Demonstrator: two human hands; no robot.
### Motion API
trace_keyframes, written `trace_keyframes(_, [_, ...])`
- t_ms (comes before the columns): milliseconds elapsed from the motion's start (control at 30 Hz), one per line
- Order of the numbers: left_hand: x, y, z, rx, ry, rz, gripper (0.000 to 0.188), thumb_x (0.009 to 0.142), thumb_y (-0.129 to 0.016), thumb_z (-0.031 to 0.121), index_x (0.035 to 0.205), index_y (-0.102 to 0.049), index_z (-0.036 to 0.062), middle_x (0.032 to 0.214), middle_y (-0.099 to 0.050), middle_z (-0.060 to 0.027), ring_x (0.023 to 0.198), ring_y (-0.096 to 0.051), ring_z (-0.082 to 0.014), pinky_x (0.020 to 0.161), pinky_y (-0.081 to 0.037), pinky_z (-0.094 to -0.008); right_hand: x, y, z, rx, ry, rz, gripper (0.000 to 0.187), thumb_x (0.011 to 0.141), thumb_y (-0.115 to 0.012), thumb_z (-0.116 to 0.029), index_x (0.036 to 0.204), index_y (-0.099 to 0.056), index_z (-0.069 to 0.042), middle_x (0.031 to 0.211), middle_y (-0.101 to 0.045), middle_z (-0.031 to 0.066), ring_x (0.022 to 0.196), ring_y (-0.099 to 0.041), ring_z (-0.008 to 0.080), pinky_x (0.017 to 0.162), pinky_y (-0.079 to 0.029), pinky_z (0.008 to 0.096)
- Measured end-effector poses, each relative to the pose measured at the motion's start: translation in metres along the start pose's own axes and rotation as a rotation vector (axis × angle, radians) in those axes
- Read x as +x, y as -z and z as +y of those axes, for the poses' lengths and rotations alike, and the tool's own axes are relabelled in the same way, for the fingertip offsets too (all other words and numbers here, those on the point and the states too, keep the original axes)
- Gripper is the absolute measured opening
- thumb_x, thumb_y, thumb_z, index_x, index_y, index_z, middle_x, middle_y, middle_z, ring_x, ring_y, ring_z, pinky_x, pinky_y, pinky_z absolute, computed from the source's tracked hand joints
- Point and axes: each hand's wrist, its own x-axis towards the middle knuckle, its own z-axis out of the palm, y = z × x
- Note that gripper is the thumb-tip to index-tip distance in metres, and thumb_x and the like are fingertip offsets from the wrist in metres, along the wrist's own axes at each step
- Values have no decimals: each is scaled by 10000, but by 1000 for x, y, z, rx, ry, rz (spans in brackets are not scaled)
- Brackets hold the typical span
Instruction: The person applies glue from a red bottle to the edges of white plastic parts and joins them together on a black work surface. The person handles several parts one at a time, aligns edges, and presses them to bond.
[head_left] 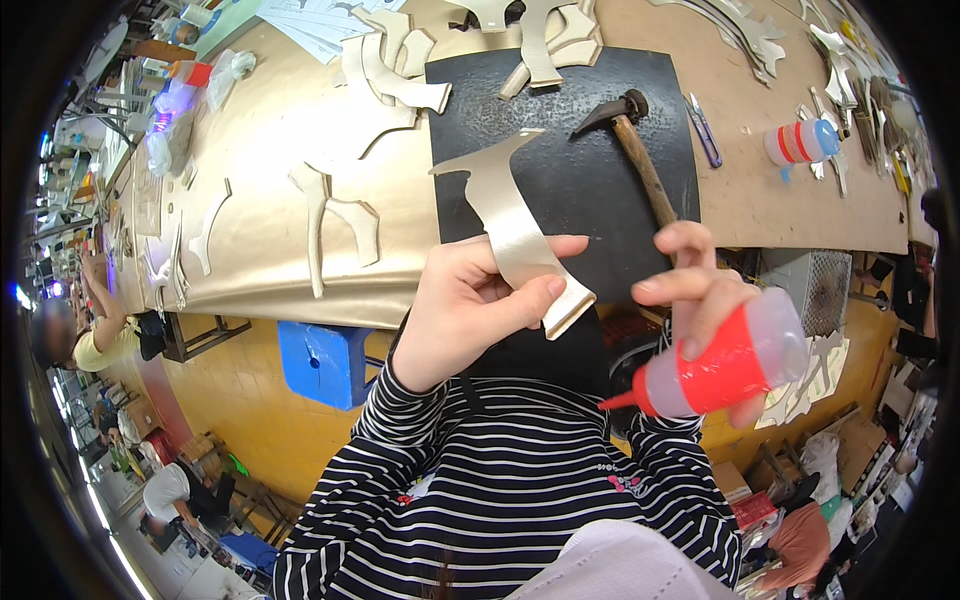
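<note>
Workbenches fill the frame's top: a gold-covered table (270, 200) strewn with cut pieces, then a black mat (560, 170) bearing a hammer (640, 150). Centre, the left hand (470, 300) pinches a gold strip (515, 225); lower right, the right hand (700, 300) grips a red-capped glue bottle (730, 365). Below, yellow floor.

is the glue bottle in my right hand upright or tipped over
Tipped. The glue bottle lies nearly sideways in the right hand, its red nozzle pointing down and to the left, away from the gold strip.
</note>
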Motion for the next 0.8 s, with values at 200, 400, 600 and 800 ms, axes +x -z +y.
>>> trace_keyframes(200, [0,-4,1,9,-20,-30,311,908,-639,40,1209,-627,-39,941,-688,-53,814,-620,-53,704,-502,-194,10,-3,4,-33,-118,-137,535,642,-778,-555,865,-644,-88,1112,-674,249,1379,-261,456,1109,-78,583])
trace_keyframes(400, [-2,-4,3,32,-26,-38,311,910,-640,49,1207,-625,-43,936,-692,-58,825,-632,-65,709,-507,-199,9,-13,3,-248,-161,-98,515,618,-777,-572,819,-640,-117,1071,-711,160,1357,-332,446,1109,-68,591])
trace_keyframes(600, [-3,-3,3,60,-30,-14,287,909,-639,51,1185,-648,-27,875,-670,-21,759,-593,-33,660,-481,-181,0,-9,-3,-309,-158,-9,578,646,-727,-670,812,-639,-123,1011,-721,138,1356,-340,432,1133,8,569])
trace_keyframes(800, [-7,1,5,115,-75,5,266,912,-629,53,1169,-666,-6,849,-661,0,712,-556,-14,619,-453,-172,-23,-5,14,141,70,295,673,666,-681,-746,833,-609,-97,1025,-680,179,1372,-313,384,1166,45,516])
